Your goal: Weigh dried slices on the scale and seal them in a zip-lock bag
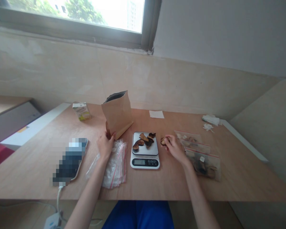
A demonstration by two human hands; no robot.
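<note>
While the hands were well apart, the left hand [105,145] gripped a kraft paper bag [118,116] near the bench's [240,171] far edge. The right hand [174,149] pinched dried slices [164,141] just beside a digital scale [145,162].

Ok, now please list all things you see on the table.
Paper pouch: one, brown, left of scale.
Kitchen scale: one, white and black, centre.
Dried slices: about five, dark brown, on scale.
Filled zip bags: three, clear, right of scale.
Empty zip bags: one stack, clear, left of scale.
Carton: one, yellow-white, far left.
Paper slip: one, white, far side.
Phone: one, blurred, left side.
Crumpled tissue: one, white, far right.
Left hand: gripping pouch.
Right hand: pinching dried slice beside scale.
</note>
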